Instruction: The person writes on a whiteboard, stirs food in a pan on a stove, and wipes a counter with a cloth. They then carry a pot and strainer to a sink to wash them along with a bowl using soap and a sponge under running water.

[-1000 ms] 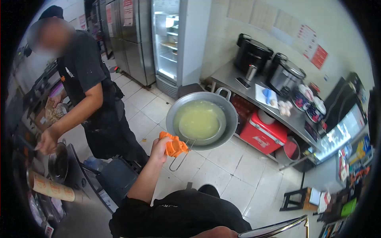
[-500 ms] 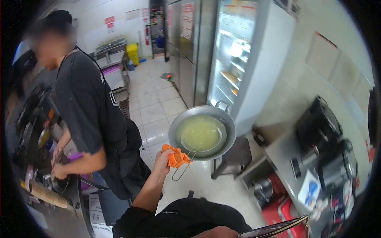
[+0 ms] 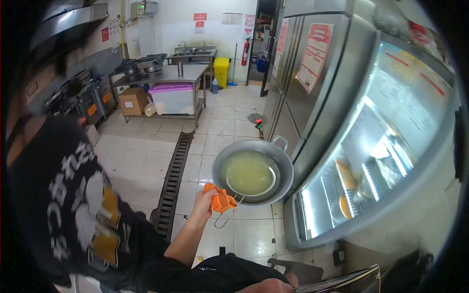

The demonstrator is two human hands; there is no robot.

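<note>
My left hand [image 3: 204, 202] is closed around a bunched orange cloth [image 3: 223, 201] at the near edge of a large metal wok [image 3: 284, 188]. The wok's handle on that side is hidden by the cloth. A second loop handle shows on the wok's far rim. Cloudy yellow-green liquid [image 3: 248, 171] fills the lower part of the wok. Partly sunk in it is a round, thin-rimmed utensil, perhaps a strainer, whose wire handle [image 3: 226, 219] sticks out over the near rim beside the cloth. My right hand is out of view.
A co-worker in a black printed shirt [image 3: 78, 195] stands close on the left. At right are steel fridges [image 3: 293, 88] and a lit glass-door fridge [image 3: 361, 161]. A floor drain grate [image 3: 175, 180] runs ahead, toward a steel table [image 3: 188, 73] and yellow bin [image 3: 221, 71].
My view has turned left along the aisle, and the wok has come with me, still in my left hand. The co-worker is now nearer and lower at left; the right-hand counter has left view.
</note>
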